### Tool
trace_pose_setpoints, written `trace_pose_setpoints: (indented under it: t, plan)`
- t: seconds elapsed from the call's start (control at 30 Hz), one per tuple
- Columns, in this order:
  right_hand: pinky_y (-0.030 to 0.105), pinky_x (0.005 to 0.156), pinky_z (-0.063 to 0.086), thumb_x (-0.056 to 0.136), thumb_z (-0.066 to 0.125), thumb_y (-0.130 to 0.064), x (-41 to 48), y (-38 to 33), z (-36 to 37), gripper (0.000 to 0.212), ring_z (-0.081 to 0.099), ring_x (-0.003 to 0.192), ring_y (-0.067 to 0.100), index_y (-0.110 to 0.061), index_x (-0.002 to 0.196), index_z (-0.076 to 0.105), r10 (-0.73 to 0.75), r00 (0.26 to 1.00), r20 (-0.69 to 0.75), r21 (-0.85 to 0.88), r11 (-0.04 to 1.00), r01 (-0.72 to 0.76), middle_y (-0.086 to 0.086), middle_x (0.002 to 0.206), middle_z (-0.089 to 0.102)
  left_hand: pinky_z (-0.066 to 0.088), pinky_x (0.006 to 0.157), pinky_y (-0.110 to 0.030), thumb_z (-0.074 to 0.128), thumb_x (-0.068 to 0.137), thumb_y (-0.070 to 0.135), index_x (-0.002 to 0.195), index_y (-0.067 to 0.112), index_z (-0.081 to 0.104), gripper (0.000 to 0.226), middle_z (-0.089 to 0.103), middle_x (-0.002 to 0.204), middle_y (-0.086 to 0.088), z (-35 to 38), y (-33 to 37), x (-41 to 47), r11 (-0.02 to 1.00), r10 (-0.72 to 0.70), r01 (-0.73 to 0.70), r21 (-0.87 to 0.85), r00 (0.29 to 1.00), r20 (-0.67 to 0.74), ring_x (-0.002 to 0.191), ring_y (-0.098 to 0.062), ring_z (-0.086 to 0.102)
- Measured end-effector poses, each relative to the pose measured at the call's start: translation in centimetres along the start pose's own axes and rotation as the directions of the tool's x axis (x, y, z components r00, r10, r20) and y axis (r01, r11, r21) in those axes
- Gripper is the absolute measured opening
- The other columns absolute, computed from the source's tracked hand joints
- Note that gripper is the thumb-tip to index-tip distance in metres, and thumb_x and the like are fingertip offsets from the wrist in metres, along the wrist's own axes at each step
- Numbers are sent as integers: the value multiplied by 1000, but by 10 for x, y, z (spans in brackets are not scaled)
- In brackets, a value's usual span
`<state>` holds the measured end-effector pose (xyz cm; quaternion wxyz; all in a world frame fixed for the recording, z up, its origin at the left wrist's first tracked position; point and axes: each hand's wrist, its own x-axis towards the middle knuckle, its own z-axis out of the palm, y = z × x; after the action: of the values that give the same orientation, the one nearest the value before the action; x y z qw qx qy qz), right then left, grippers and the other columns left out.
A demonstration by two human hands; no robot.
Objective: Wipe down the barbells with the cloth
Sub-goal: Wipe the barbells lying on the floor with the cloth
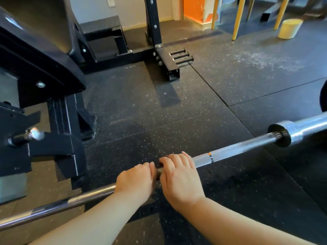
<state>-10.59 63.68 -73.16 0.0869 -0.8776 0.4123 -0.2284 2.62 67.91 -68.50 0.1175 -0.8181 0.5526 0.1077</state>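
Hands sit side by side, almost touching, in the lower middle of the frame, both on the barbell, a long steel bar that runs from the lower left edge up to the right edge; the left hand lies over the smooth part of the bar with its fingers curled down around it; the right hand grips the bar just to the right, its fingers also wrapped over the top; between the two hands a small dark grey piece shows, too small to tell what it is; right of the right hand the bar is knurled and carries a thin orange ring, then a black collar and the thick shiny sleeve at the right edge; below the bar lies the black speckled rubber floor; a black rack frame fills the left side of the frame; a black upright post stands at top centre, with three black pegs sticking out low beside it; in the upper right a pale yellow cylinder stands on the floor near yellow legs; an orange wall shows at the top.
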Motion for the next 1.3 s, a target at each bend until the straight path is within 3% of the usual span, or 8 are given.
trace_pose_setpoints:
  t: [0.17,0.37,0.47,0.6,0.8,1.07,1.2,1.3]
  plan:
    - [42,92,51,97,42,-34,10,19,-14,32,62,92,24,-21,112,68,-196,972,127,18,981,195,-3,105,68,48,78,-33,32,108,36,114,28,54,24,65,108,7,0,8,5,999,-15,14,-30,1000,-17,93,-16,65]
    - [44,117,38,94,23,-37,16,6,-17,56,65,110,20,-18,129,62,152,986,69,94,983,-159,-3,115,71,51,78,-36,39,107,35,112,27,52,16,63,105,5,-4,11,5,998,-34,36,-49,999,37,91,-18,63]
    - [43,100,49,102,34,-31,5,-7,-9,38,63,97,25,-18,115,67,7,998,55,62,998,-11,-2,105,71,48,80,-35,38,107,33,118,26,54,21,66,114,3,-4,13,6,998,-66,67,-13,996,59,99,-20,65]
    - [41,93,49,96,36,-37,16,24,-22,40,66,93,22,-22,115,68,-173,965,195,-30,983,182,-4,104,71,40,70,-37,25,109,38,118,22,56,35,61,98,4,-7,6,2,999,-36,37,-33,998,45,80,-20,55]
    - [46,114,42,97,28,-35,12,14,-14,51,68,101,21,-17,120,69,68,996,59,-23,998,-66,-2,108,73,41,64,-36,28,109,33,132,20,50,35,63,109,0,-3,-4,2,1000,2,-2,-5,1000,26,89,-24,63]
    - [38,94,50,95,24,-45,21,24,-27,56,63,101,20,-22,127,64,-159,953,260,-19,985,169,-5,113,67,41,70,-37,14,110,44,105,23,58,49,58,84,4,-9,4,2,997,-59,62,-45,996,72,75,-20,55]
    - [35,100,44,89,8,-48,28,25,-34,69,59,112,19,-25,134,56,-39,959,282,12,999,37,-6,123,63,44,71,-36,15,110,45,107,23,59,49,59,85,4,-10,3,3,996,-73,77,-47,994,86,76,-20,57]
    - [38,98,50,93,21,-41,16,4,-22,58,64,104,22,-19,129,61,-28,978,206,4,1000,27,-2,114,68,44,75,-37,17,110,44,110,24,58,46,63,93,2,-12,6,5,996,-77,82,-39,989,128,84,-21,60]
